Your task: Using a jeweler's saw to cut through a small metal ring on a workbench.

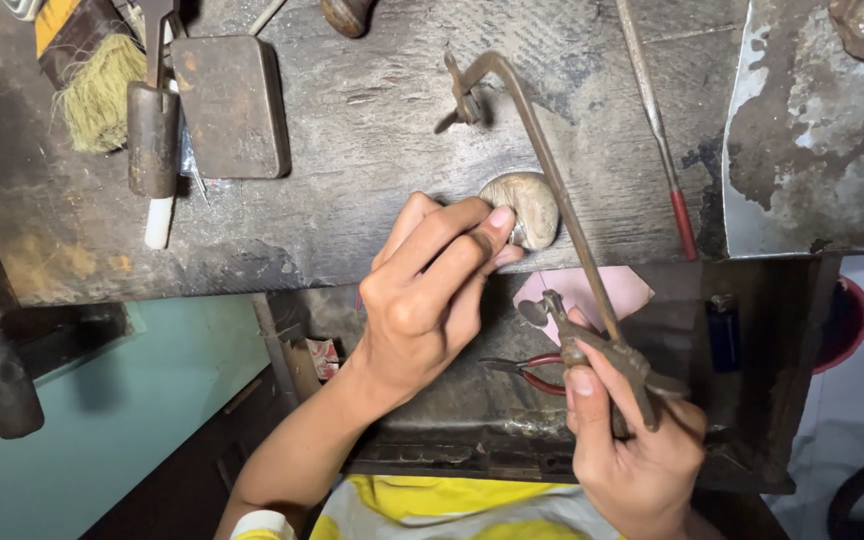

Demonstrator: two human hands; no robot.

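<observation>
— Two hands at the dark worn wooden desk [352, 130]: where's the left one?

— Left hand [432, 290], grip pinched narrow against the rounded grey-brown peg [524, 207] at the near edge; whatever it pins is hidden.

— And the rusty metal saw frame [542, 170]?

— Right hand [632, 450] clasps its handle, nearer; the frame's long axis slants far-left, passing just right of the peg.

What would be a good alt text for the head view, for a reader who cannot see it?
A person's left hand pinches something small against a rounded peg on a worn wooden bench, while the right hand grips a metal saw frame. A brush, a metal block and red-handled pliers lie nearby.
</observation>
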